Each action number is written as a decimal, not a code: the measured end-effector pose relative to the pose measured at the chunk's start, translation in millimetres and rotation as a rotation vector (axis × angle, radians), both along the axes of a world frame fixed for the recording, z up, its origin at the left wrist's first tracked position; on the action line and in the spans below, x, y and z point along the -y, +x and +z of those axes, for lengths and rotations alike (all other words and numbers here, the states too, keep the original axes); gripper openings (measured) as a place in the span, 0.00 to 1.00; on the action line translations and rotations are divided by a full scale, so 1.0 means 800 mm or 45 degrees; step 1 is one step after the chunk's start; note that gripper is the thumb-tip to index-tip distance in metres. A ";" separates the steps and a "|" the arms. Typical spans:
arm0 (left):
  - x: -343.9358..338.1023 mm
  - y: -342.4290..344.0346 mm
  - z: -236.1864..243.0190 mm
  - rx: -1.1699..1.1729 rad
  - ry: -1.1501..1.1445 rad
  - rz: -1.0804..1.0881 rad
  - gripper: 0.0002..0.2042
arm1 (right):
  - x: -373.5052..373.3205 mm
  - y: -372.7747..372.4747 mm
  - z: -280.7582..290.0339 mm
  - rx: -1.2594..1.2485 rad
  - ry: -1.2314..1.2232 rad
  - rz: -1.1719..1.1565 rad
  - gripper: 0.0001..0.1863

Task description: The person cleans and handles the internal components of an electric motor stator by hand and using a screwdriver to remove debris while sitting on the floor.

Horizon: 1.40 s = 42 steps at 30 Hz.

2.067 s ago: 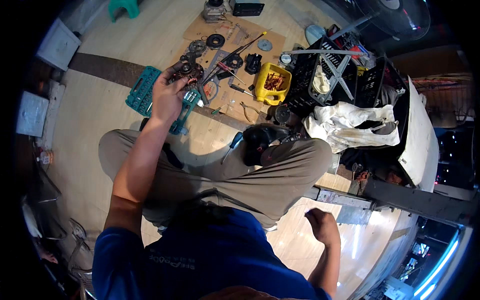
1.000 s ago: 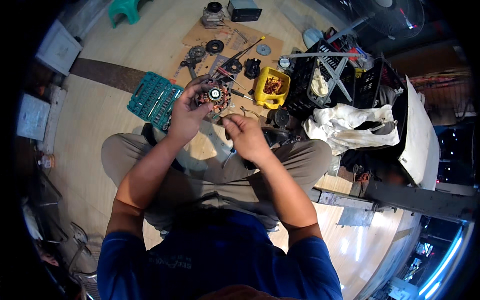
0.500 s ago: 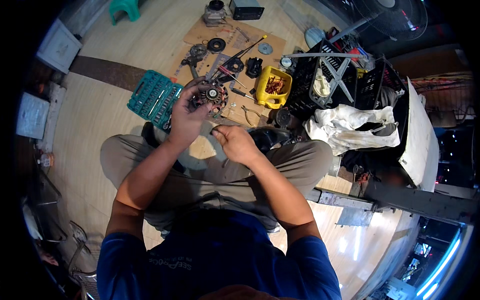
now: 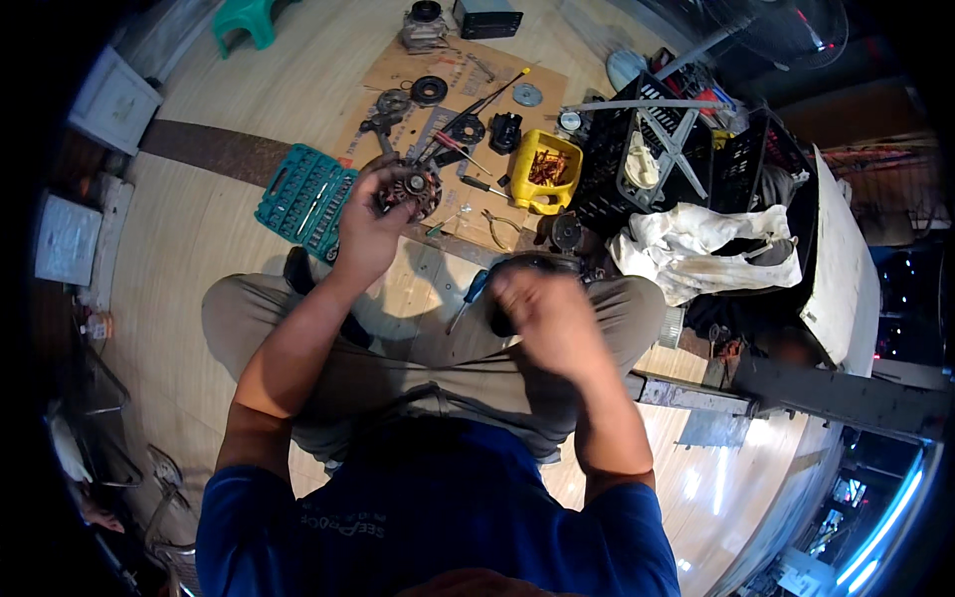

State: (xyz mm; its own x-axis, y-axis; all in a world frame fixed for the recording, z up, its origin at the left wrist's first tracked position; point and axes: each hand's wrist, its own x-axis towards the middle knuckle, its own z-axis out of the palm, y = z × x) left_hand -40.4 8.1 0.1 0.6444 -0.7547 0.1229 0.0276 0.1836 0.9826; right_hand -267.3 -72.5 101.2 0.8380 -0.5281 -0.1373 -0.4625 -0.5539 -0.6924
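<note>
My left hand (image 4: 376, 214) is closed on a round metal alternator part (image 4: 418, 185) with a shaft end at its centre, holding it over the near edge of the cardboard. Motion blurs my right hand (image 4: 545, 306), which is over the right knee; its fingers are smeared, so whether it holds anything cannot be made out. Just left of it is a blue-handled screwdriver (image 4: 476, 287), its shaft slanting down-left between my legs. A teal socket set case (image 4: 298, 204) lies open beside my left hand.
On the cardboard (image 4: 398, 65) lie a black pulley (image 4: 429, 92), pliers (image 4: 500, 229), several screwdrivers and a cut yellow jug (image 4: 542, 199) filled with copper-coloured pieces. To the right stand black crates (image 4: 607, 159) and a white cloth (image 4: 686, 254). A green stool (image 4: 244, 22) stands far left.
My right hand has moved right, away from the alternator part, and the blue screwdriver handle now shows. My left hand keeps its hold, with the part turned slightly.
</note>
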 end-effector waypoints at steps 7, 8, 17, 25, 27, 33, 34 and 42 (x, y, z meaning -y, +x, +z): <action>0.001 0.016 0.009 -0.733 -0.146 -0.086 0.18 | -0.051 0.015 -0.117 -0.246 0.171 0.104 0.10; -0.001 0.022 0.012 -0.780 -0.158 -0.144 0.18 | -0.033 0.007 -0.133 -0.312 0.103 -0.012 0.10; -0.009 0.031 0.006 -0.412 0.041 -0.571 0.17 | 0.118 -0.059 -0.064 -0.006 -0.149 -0.586 0.13; 0.004 0.036 -0.014 0.040 0.127 0.107 0.16 | -0.032 -0.081 0.067 -0.134 -0.044 -0.028 0.11; 0.008 0.044 -0.017 -0.236 0.028 0.167 0.16 | -0.056 -0.091 0.070 -0.194 0.096 0.167 0.08; 0.003 0.065 -0.017 -0.668 -0.223 0.089 0.17 | -0.067 -0.234 0.033 -0.370 0.291 -0.042 0.07; 0.002 0.066 -0.016 -0.666 -0.230 0.079 0.17 | -0.069 -0.275 0.016 -0.467 0.334 -0.168 0.08; 0.004 0.061 -0.015 -0.651 -0.234 0.075 0.19 | -0.250 -0.670 -0.120 -1.186 0.066 -0.784 0.14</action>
State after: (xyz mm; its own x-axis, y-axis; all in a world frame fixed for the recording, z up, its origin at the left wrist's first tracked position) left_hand 8.2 5.2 -12.0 0.6970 -0.7113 -0.0908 0.4782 0.3666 0.7981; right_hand -803.7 127.4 5.1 -0.0063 -0.7932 -0.6089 -0.9982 -0.0318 0.0517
